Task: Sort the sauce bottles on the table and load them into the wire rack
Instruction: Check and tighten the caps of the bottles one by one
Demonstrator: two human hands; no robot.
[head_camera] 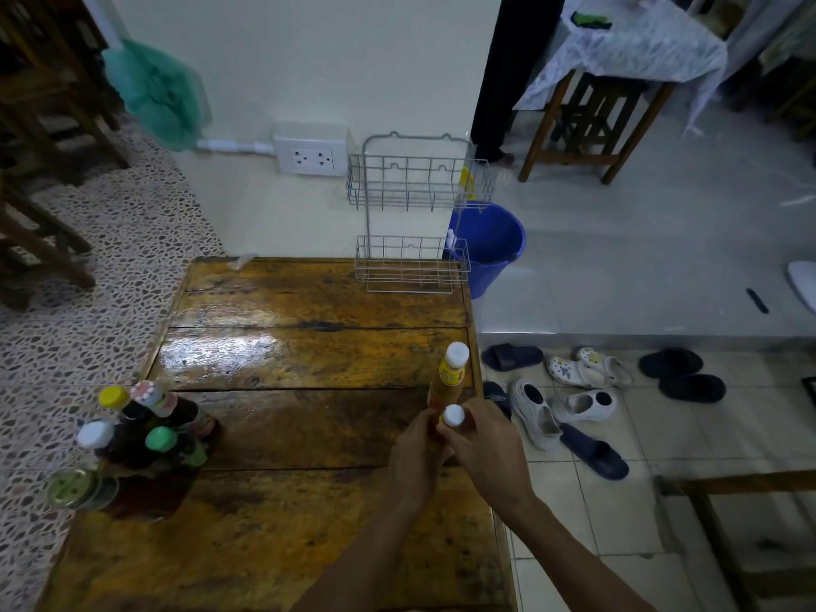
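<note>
Both hands are on a small orange sauce bottle (pixel 452 424) with a white cap, near the right edge of the wooden surface (pixel 287 346). The left hand (pixel 415 461) wraps its fingers round the bottle's left side, the right hand (pixel 483 448) curls round it from the right, so the body is mostly hidden between them. Just beyond it stands a taller orange bottle (pixel 448 377), white-capped, upright, apparently touching or nearly touching the small one. That looks like the orange pair grouped together.

Over on the left edge, a cluster of dark bottles (pixel 150 430) stands tight together, with yellow, white, green and patterned caps, and a lidded jar (pixel 79 488) in front.

And the wire rack (pixel 413 231)? It stands at the far edge against the wall, two tiers, and both baskets look empty. So sorting seems under way, loading not yet begun; every bottle remains on the surface.

Behind the rack sits a blue bucket (pixel 490 245); sandals (pixel 574 404) lie scattered on the floor to the right.
</note>
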